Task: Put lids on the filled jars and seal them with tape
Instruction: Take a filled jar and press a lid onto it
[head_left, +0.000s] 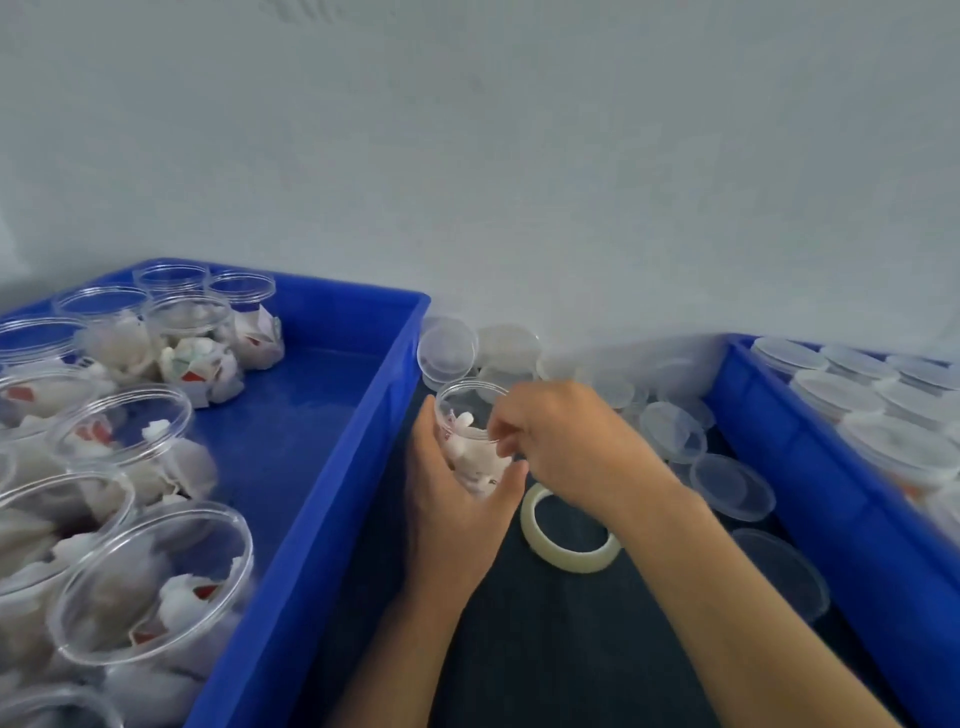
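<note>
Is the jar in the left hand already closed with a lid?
No: the jar has a bare open rim, with no lid on it.

Two bare hands meet in the middle.

The left hand (452, 499) comes up from below, its fingers and thumb curled round a small clear jar (470, 436). The right hand (566, 441) reaches in from the right, its arm slanting across, with bent fingertips (498, 426) at the jar's open top.
</note>
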